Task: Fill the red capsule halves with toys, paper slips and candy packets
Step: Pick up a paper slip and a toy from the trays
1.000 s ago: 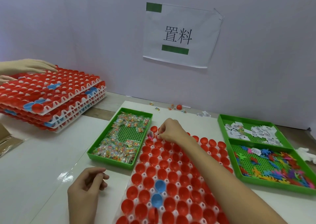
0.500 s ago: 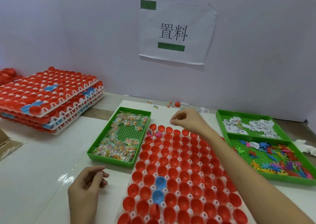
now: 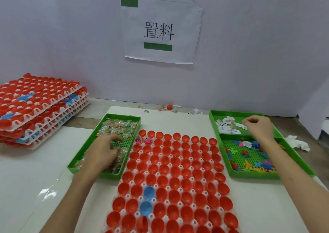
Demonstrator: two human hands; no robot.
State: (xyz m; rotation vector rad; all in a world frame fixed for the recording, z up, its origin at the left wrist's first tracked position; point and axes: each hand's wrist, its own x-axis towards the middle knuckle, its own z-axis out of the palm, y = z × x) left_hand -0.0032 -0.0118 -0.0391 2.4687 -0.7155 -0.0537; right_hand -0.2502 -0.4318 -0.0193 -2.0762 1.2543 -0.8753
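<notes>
Head view: my left hand (image 3: 102,152) reaches into the green tray (image 3: 110,175) of candy packets (image 3: 119,126), fingers bent down among them. Whether they grip one, I cannot tell. My right hand (image 3: 259,127) hovers with curled fingers over the paper slips (image 3: 225,127); whether it pinches a slip I cannot tell. The red capsule halves (image 3: 175,170) lie between my arms, with the toys (image 3: 249,163) just beside them on the right.

The rack of capsule halves (image 3: 175,182) lay in the near middle of the table (image 3: 26,188). Just left of it sat a tray (image 3: 110,175) of candy packets (image 3: 121,126), with the left hand (image 3: 103,154) in it. To the right sat a two-part tray (image 3: 252,175), with paper slips (image 3: 226,127) in the far part under the right hand (image 3: 260,127) and toys (image 3: 249,161) in the near part. A stack of filled racks (image 3: 41,108) stood far left. A sign (image 3: 160,31) hung on the wall behind.
</notes>
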